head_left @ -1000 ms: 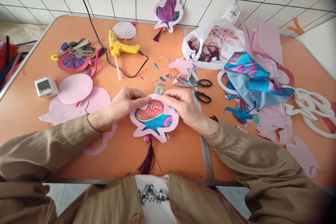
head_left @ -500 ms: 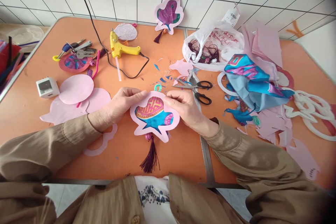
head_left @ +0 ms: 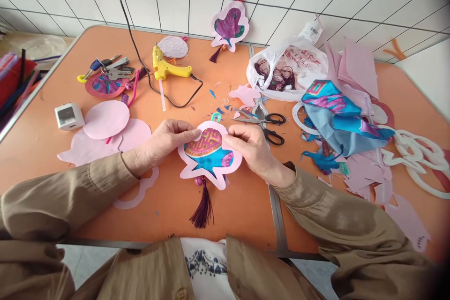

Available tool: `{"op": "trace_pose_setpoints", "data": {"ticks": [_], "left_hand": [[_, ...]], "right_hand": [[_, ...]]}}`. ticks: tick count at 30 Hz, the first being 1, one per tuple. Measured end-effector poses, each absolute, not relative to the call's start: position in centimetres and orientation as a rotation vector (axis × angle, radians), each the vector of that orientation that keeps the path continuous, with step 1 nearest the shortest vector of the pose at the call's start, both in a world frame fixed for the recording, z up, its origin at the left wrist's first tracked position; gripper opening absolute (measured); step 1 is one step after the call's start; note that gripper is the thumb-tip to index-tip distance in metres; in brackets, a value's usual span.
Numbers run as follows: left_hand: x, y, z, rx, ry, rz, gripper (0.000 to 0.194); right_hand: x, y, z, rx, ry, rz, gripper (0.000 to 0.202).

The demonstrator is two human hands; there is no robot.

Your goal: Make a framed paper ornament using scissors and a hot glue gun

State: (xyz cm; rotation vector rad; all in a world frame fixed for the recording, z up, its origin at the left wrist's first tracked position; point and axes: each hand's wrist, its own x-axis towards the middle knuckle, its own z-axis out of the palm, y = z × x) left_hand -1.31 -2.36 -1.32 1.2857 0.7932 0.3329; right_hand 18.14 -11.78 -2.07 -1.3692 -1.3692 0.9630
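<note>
Between my two hands is a pink-bordered ornament (head_left: 209, 161) with a blue, purple and gold fabric centre. My left hand (head_left: 170, 139) pinches its upper left edge, thumb on the front. On the upper right edge, my right hand (head_left: 251, 149) has a similar pinch. A turquoise loop (head_left: 216, 117) sticks up from the top of the ornament. Below it a dark purple tassel (head_left: 203, 206) hangs from a pink bead (head_left: 199, 180). Fingertips behind the ornament are hidden.
Black-handled scissors (head_left: 274, 127) lie just beyond my right hand. A yellow glue gun (head_left: 172, 69), keys (head_left: 114, 72), a white adapter (head_left: 69, 116) and pink cutouts (head_left: 107, 119) are farther left. Right are a plastic bag (head_left: 305, 63), blue fabric (head_left: 346, 119) and paper scraps (head_left: 365, 168).
The view has shifted slightly, so the table items appear a little right and lower. Both thumbs now sit lower over the ornament's upper edge. My hands still grip it.
</note>
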Motion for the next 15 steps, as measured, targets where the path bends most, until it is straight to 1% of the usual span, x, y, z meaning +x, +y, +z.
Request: {"op": "trace_pose_setpoints", "data": {"ticks": [5, 11, 15], "left_hand": [[-1.31, -2.35, -1.34, 1.250, 0.794, 0.372, 0.043], [-1.26, -2.45, -0.85, 1.268, 0.788, 0.338, 0.039], [-1.31, -2.58, -0.62, 1.281, 0.757, 0.377, 0.038]], "right_hand": [[18.09, -11.83, -2.14, -1.411, -1.341, 0.924, 0.038], [18.17, -11.92, -2.52, -1.398, -1.329, 0.934, 0.039], [18.17, -11.92, -2.58, -1.405, -1.328, 0.913, 0.038]]}}
